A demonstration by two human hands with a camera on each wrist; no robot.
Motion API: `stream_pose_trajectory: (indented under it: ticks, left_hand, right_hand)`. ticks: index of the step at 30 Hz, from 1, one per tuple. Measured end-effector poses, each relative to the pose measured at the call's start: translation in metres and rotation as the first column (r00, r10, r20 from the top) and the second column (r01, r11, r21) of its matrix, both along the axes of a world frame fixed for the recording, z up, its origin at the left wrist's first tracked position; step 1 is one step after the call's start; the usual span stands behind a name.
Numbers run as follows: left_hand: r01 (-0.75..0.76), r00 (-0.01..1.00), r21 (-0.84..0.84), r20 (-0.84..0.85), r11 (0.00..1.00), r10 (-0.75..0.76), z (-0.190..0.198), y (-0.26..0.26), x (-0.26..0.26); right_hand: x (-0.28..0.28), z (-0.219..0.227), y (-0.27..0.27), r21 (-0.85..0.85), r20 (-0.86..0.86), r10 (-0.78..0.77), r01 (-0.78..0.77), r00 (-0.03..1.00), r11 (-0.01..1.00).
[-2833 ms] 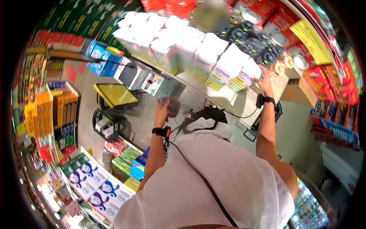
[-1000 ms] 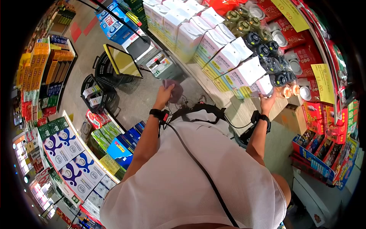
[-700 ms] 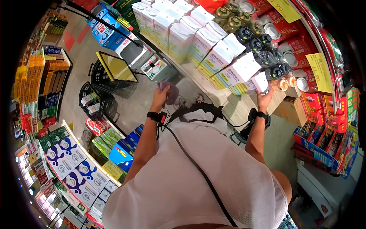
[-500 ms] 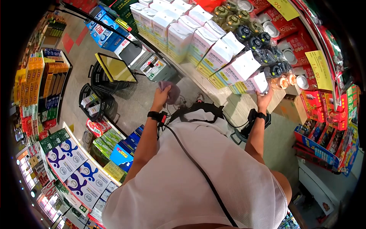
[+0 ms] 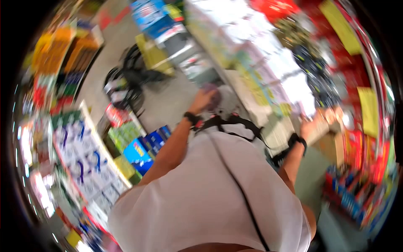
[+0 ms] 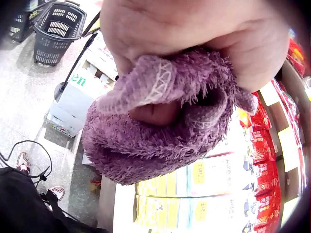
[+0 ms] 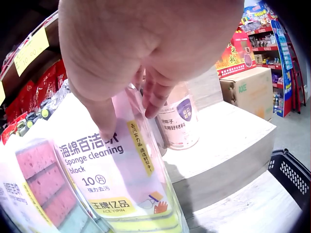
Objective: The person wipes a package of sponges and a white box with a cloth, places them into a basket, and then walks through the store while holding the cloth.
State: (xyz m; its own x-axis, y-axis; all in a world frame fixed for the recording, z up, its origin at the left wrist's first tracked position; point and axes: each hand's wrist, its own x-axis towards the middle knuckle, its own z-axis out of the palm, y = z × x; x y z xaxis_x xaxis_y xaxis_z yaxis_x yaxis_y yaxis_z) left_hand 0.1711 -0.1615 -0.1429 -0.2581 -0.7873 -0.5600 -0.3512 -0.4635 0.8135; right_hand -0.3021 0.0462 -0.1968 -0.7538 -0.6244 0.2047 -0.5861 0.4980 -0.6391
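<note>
My left hand (image 5: 201, 101) grips a fuzzy purple cleaning cloth (image 6: 141, 150) with white zigzag stitching, bunched up in the fingers. One fingertip shows through a fold of it in the left wrist view. At the end of the display row, my right hand (image 5: 310, 128) holds a pack of sponge cleaning blocks (image 7: 131, 189) near its top, thumb on the printed front and fingers round its side edge. The pack stands upright beside another sponge pack (image 7: 39, 179). Just behind the fingers is a clear bottle (image 7: 182, 126) with a peach tint and a purple badge.
The packs stand on a pale wooden display ledge (image 7: 228, 141). Dark-capped bottles (image 5: 315, 75) are behind them. A carton (image 7: 250, 92) sits beyond the ledge's end, with a black basket (image 7: 291, 179) below. More black baskets (image 6: 58, 31) stand on the floor.
The head view has turned and blurred, shifting everything, mostly rightward. The left hand keeps the purple cloth throughout. My right hand stays at the end sponge pack.
</note>
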Motion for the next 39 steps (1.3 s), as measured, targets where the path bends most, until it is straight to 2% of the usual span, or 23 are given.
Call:
stream_pose_trajectory:
  ticks: [1, 2, 3, 5, 6, 8, 9, 12, 21, 23, 25, 27, 28, 29, 30, 31, 32, 33, 34, 35, 36, 37, 39]
  left_hand:
    - [0.239, 0.968, -0.267, 0.144, 0.934, -0.207, -0.025, 0.000, 0.012]
    - [0.059, 0.998, -0.062, -0.005, 0.996, -0.060, -0.028, -0.002, 0.013]
    - [-0.094, 0.973, -0.050, -0.217, 0.994, 0.081, -0.034, 0.002, 0.009]
    - [-0.062, 0.997, 0.029, -0.052, 0.998, 0.063, -0.038, -0.001, 0.010]
    - [-0.102, 0.994, 0.018, -0.045, 0.995, 0.103, -0.049, -0.002, 0.012]
    - [-0.122, 0.981, -0.087, -0.160, 0.989, 0.107, -0.075, 0.001, 0.014]
    - [-0.137, 0.979, -0.092, -0.165, 0.986, 0.121, -0.070, 0.002, 0.014]
    - [-0.156, 0.982, -0.107, -0.119, 0.982, 0.143, -0.059, 0.004, 0.017]
    - [-0.156, 0.977, -0.132, -0.164, 0.979, 0.134, -0.059, 0.005, 0.018]
    - [-0.125, 0.983, 0.022, -0.136, 0.992, 0.127, -0.048, 0.003, 0.019]
    - [-0.118, 0.987, -0.023, -0.115, 0.993, 0.115, -0.044, 0.003, 0.018]
    - [-0.096, 0.991, -0.060, -0.099, 0.994, 0.090, -0.050, 0.004, 0.016]
    - [-0.092, 0.992, -0.034, -0.089, 0.995, 0.088, -0.058, 0.002, 0.016]
    - [-0.085, 0.993, -0.009, -0.078, 0.996, 0.084, -0.065, 0.001, 0.015]
    - [-0.050, 0.998, -0.090, -0.040, 0.995, 0.047, -0.058, 0.000, 0.015]
    - [-0.065, 0.996, -0.079, -0.067, 0.995, 0.060, -0.061, 0.001, 0.018]
    - [-0.062, 0.993, -0.059, -0.102, 0.996, 0.056, -0.065, 0.002, 0.017]
    - [0.014, 0.997, -0.086, -0.070, 0.996, -0.020, -0.062, 0.002, 0.017]
    - [-0.037, 0.998, -0.093, -0.053, 0.995, 0.032, -0.068, 0.001, 0.012]
    - [-0.002, 0.996, -0.063, -0.087, 0.998, -0.003, -0.044, 0.000, 0.012]
    - [0.002, 0.999, -0.048, -0.043, 0.999, -0.004, -0.058, -0.002, 0.013]
    - [-0.026, 0.995, -0.041, -0.095, 0.999, 0.022, -0.063, -0.001, 0.013]
    - [0.002, 0.996, -0.034, -0.084, 0.999, -0.005, -0.033, 0.001, 0.009]
  right_hand:
    - [-0.014, -0.022, 0.005, 0.009, -0.116, 0.052, -0.051, 0.992, 0.999]
    - [-0.007, -0.014, 0.003, -0.012, -0.013, 0.038, -0.039, 0.999, 0.999]
    - [0.001, -0.004, -0.001, -0.098, 0.018, 0.079, -0.077, 0.997, 0.992]
    - [-0.002, -0.006, -0.008, -0.097, 0.112, 0.038, -0.027, 0.993, 0.995]
    - [0.000, -0.003, -0.012, -0.070, 0.101, 0.055, -0.048, 0.993, 0.996]
    - [-0.004, -0.008, -0.011, -0.004, -0.068, 0.068, -0.069, 0.995, 0.998]
    - [-0.004, -0.007, -0.013, 0.032, -0.121, 0.064, -0.060, 0.991, 0.998]
    - [-0.004, -0.004, -0.013, 0.017, -0.033, 0.056, -0.055, 0.998, 0.998]
    - [-0.005, -0.004, -0.001, -0.037, -0.049, 0.128, -0.130, 0.991, 0.991]
    - [0.002, -0.003, 0.008, 0.009, -0.045, 0.065, -0.065, 0.997, 0.998]
    - [0.010, 0.008, 0.010, 0.034, -0.120, 0.077, -0.074, 0.990, 0.997]
    - [0.002, 0.011, 0.023, 0.181, -0.005, 0.093, -0.091, 0.996, 0.979]
    - [0.002, 0.015, 0.027, 0.270, -0.143, 0.109, -0.067, 0.984, 0.961]
    - [-0.003, 0.018, 0.032, 0.347, -0.160, 0.105, -0.043, 0.981, 0.937]
    - [0.003, 0.036, 0.031, 0.377, -0.118, 0.108, -0.056, 0.987, 0.925]
    - [0.011, 0.055, 0.029, 0.408, -0.077, 0.100, -0.060, 0.992, 0.911]
    - [0.010, 0.059, 0.034, 0.340, -0.152, 0.218, -0.156, 0.964, 0.927]
    - [0.018, 0.086, 0.028, 0.446, -0.009, 0.267, -0.235, 0.964, 0.864]
    - [0.021, 0.102, 0.024, 0.490, 0.075, 0.262, -0.265, 0.962, 0.830]
    - [0.027, 0.113, 0.022, 0.488, -0.025, 0.388, -0.328, 0.921, 0.809]
    - [0.039, 0.134, 0.011, 0.531, 0.053, 0.413, -0.376, 0.909, 0.759]
    - [0.044, 0.142, 0.003, 0.542, 0.116, 0.403, -0.398, 0.908, 0.740]
    - [0.079, 0.183, -0.025, 0.505, 0.153, 0.454, -0.464, 0.878, 0.728]
